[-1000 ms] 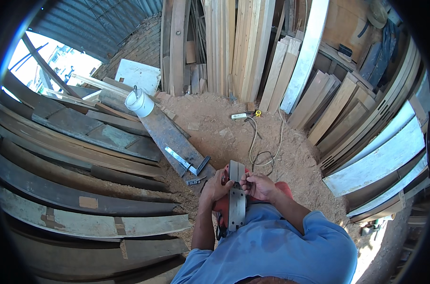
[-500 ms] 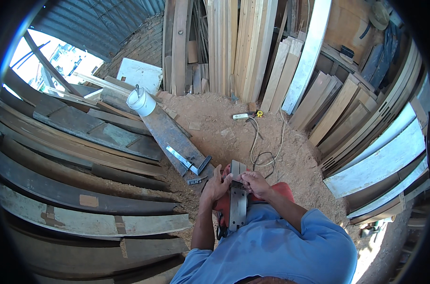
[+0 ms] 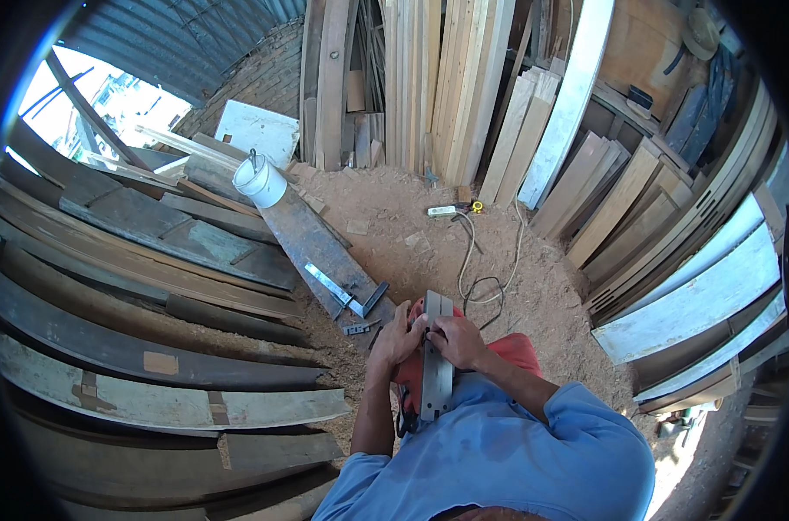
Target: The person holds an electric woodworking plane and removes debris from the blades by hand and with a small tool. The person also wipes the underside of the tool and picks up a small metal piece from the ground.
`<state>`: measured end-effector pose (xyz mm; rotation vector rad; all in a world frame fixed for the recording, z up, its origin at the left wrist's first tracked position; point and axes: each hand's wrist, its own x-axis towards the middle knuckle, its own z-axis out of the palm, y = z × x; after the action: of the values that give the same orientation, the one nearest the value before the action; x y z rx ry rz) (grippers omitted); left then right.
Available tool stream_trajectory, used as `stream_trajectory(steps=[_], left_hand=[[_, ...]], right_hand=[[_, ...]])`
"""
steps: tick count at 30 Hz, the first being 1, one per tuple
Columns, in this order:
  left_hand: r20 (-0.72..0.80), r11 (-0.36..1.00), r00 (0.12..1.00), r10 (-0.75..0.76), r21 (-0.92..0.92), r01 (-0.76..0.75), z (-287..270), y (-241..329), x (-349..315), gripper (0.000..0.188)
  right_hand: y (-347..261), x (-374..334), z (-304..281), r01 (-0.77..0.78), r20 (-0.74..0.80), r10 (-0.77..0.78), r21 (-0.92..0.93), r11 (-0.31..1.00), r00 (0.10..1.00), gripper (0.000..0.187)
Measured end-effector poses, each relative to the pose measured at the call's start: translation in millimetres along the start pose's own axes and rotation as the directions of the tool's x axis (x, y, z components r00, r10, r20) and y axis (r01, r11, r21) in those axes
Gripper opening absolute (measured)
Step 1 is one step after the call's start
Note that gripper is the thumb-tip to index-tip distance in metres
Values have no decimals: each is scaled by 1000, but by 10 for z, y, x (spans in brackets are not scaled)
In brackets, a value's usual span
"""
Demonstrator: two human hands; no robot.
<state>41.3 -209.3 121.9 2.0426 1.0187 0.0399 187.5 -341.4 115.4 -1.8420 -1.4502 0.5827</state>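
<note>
An electric hand planer (image 3: 436, 382) with a red body lies upturned at my lap, its grey metal sole facing up. My left hand (image 3: 396, 337) is closed round the planer's left side, thumb by the gap in the sole. From the right, my right hand (image 3: 458, 341) reaches over the sole, fingers bent and pressed together at the cutter gap. Whatever those fingers pinch is hidden. Left of the planer, a small dark metal piece (image 3: 356, 329) and a silver and black tool (image 3: 335, 288), perhaps a square or clamp, rest on a dark board (image 3: 303, 239).
A white bucket (image 3: 260, 186) stands at the board's far end. Beyond the planer, a white power strip (image 3: 443, 211), a yellow tape measure (image 3: 477, 207) and a looping cable (image 3: 464, 260) lie on sawdust. Stacked planks (image 3: 151, 369) fill the left; upright boards (image 3: 451, 87) line the back.
My right hand has shifted slightly left and down, its fingers now closer over the cutter gap. The left hand stays on the planer, which has barely moved.
</note>
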Motion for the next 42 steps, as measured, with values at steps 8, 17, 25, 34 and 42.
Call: stream_trajectory(steps=[8,17,25,34,42], left_hand=[[-24,999,1000,3,42,-2,-32,100,-63,78],[33,998,998,-55,17,54,-63,131,-77,82],[88,998,996,-26,63,20,-121,204,-92,82],[58,1000,998,-12,21,11,-104,173,-91,83],[37,1000,999,-26,-10,26,-93,136,-104,83]], right_hand=[[-113,-20,-129,-134,104,115,189,973,988,16],[8,-24,19,190,-109,-187,17,982,976,14],[-3,-22,62,217,-138,-221,-44,975,965,13],[-41,-9,3,71,-28,-72,-24,997,997,13],[-129,1,-67,42,-3,-42,2,999,999,14]])
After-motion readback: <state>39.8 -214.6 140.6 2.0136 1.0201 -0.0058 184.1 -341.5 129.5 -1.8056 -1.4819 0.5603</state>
